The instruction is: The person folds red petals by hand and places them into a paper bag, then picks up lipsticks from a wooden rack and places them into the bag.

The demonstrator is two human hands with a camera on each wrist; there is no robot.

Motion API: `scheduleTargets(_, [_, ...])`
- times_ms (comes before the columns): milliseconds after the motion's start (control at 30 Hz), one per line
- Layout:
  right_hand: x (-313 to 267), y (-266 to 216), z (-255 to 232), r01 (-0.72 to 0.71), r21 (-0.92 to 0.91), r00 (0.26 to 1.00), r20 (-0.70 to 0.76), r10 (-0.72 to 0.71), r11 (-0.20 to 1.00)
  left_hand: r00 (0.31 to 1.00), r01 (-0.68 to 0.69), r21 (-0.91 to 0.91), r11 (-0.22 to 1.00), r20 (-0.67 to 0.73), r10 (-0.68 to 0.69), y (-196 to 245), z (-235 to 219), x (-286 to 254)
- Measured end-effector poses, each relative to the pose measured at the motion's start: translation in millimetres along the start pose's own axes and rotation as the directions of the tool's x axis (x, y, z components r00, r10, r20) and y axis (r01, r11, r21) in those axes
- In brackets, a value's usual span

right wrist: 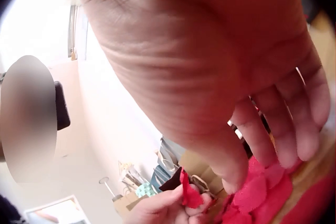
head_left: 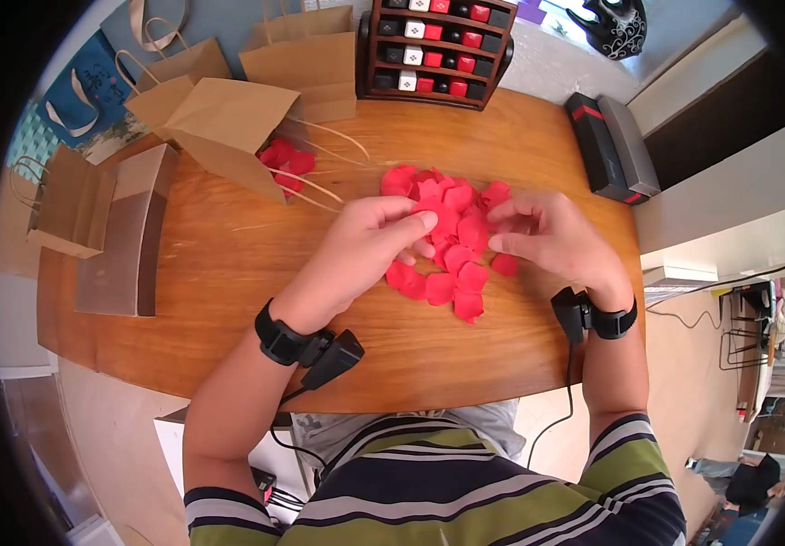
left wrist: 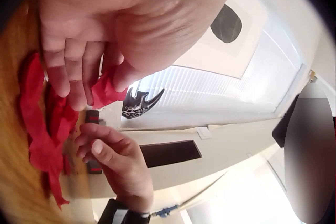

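Note:
A loose pile of red artificial petals (head_left: 467, 278) lies on the wooden table in front of the person. My left hand (head_left: 365, 244) is over the pile's left side, pinching a red petal (left wrist: 106, 91) between thumb and fingers. At the pile's right edge, my right hand (head_left: 558, 238) hovers with its fingers loosely bent and nothing between them. In the right wrist view, several petals (right wrist: 251, 199) show just beyond the right fingertips. More red petals (head_left: 292, 164) lie at the mouth of a tipped brown paper bag (head_left: 228, 123).
Upright paper bags (head_left: 306, 68) stand at the back left, near a brown box (head_left: 124, 237). A wooden rack (head_left: 438, 50) of red, white and black blocks stands at the back. Black boxes with red ribbon (head_left: 600, 150) lie along the right edge of the wooden table (head_left: 219, 300).

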State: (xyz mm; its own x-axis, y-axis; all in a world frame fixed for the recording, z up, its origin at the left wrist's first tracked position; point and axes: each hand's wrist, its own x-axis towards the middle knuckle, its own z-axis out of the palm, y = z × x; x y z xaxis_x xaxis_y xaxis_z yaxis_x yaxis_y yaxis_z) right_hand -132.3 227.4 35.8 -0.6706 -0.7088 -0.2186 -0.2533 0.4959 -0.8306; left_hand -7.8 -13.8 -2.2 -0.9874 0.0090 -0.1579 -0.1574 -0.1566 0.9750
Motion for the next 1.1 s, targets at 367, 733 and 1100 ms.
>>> scheduleTargets(367, [-10.3,1.3,-0.5,0.012,-0.461,1.0,0.007,-0.01,0.887,0.997,0.074,-0.038,0.997,0.001,-0.074,1.8,2.7,-1.4])
scheduleTargets(733, [-10.3,7.1,0.7,0.059,-0.488,0.998,0.037,-0.047,0.871,0.998,0.068,-0.011,0.998,-0.006,-0.068,-1.7,1.7,0.0])
scheduleTargets(1100, [-9.3,-14.8,38.4,0.097,0.365,0.995,-0.032,-0.092,0.926,0.996,0.061,0.09,0.994,0.061,-0.067,4.0,11.2,-7.2])
